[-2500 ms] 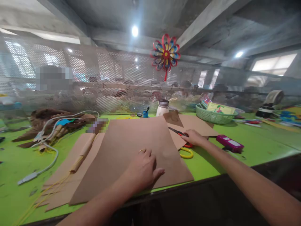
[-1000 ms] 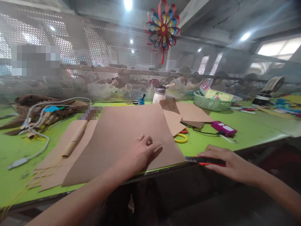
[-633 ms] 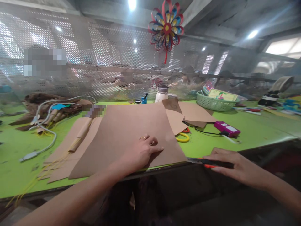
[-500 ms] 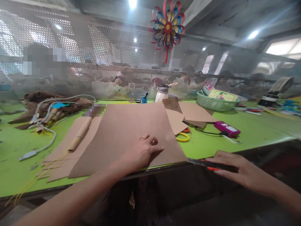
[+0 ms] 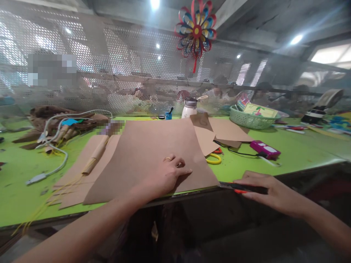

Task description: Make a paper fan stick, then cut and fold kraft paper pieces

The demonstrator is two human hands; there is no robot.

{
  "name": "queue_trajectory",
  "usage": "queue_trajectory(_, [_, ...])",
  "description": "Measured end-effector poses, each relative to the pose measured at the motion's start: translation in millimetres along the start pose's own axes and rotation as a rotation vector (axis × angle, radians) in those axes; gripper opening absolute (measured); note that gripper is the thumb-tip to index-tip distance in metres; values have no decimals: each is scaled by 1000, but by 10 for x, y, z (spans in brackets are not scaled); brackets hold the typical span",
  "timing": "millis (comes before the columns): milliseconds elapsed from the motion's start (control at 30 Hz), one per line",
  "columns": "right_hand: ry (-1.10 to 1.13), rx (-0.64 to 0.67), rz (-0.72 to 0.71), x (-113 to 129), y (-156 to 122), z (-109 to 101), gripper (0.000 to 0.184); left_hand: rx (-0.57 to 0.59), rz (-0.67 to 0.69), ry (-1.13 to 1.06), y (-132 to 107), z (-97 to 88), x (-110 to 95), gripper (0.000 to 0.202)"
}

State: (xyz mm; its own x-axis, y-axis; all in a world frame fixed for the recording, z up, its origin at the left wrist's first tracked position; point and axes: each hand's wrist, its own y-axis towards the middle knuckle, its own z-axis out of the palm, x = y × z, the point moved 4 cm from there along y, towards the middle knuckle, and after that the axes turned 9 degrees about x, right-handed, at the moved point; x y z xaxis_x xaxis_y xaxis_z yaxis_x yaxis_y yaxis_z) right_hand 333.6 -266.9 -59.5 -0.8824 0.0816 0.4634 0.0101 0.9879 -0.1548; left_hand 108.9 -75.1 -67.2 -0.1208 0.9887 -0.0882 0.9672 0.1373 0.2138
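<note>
Left hand (image 5: 170,175) lies half-open on the paper (image 5: 148,149), gripping nothing; right hand (image 5: 275,190) wraps a cutter (image 5: 248,187), tip at the corner, by the table's (image 5: 241,160) edge. Basket (image 5: 252,121) behind holds a card (image 5: 260,110).

- Reaches from lower left with the bare left arm (image 5: 90,223), slanted inward.
- Rests the left hand (image 5: 170,173) palm down with bent fingers and thumb stretched to the right.
- Extends the right arm (image 5: 326,222) from lower right.
- Grips with the right hand (image 5: 280,193), fingers curled, apart from the left.
</note>
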Motion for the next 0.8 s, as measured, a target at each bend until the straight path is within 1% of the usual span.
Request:
queue_trajectory(133, [11,-15,45,-25,-93,-7,41,-4,14,-12,-3,-18,-14,34])
queue_trajectory(233, [31,-6,38,1,-109,-18,40,6,11,-7,1,-20,-19,34])
queue_trajectory(367, [59,-7,-10,82,-20,-35,38,10,13,1,8,-11,-20,34])
queue_trajectory(467, [54,27,-63,164,73,-20,36,3,8,6,6,-7,-19,33])
queue_trajectory(533, [44,37,-74,197,104,-6,36,2,4,9,1,-5,-19,33])
queue_trajectory(667, [16,21,-12,150,58,20,40,3,6,11,-3,3,-16,33])
queue_trajectory(800, [1,41,51,65,-31,40,41,0,17,12,3,11,-8,32])
